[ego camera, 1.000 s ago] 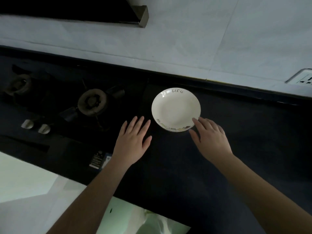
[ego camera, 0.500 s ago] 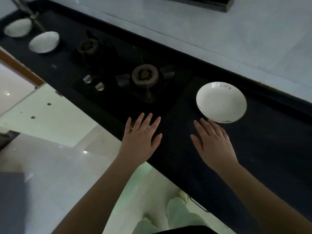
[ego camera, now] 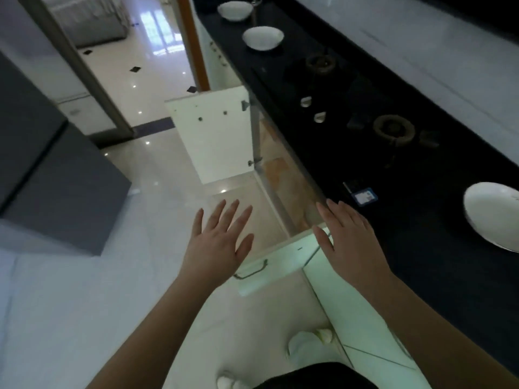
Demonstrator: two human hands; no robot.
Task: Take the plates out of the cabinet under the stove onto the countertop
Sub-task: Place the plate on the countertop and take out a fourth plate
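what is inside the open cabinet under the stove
Both doors stand open, but only a strip of tan interior shows beneath the countertop edge. No plates are visible there; the overhang hides most of the inside.

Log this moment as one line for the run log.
left hand open, empty | right hand open, empty | plate on countertop | cabinet doors open

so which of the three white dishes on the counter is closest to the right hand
The plate at the frame's right edge, past the burners from the right hand. The two bowls sit far off at the counter's other end.
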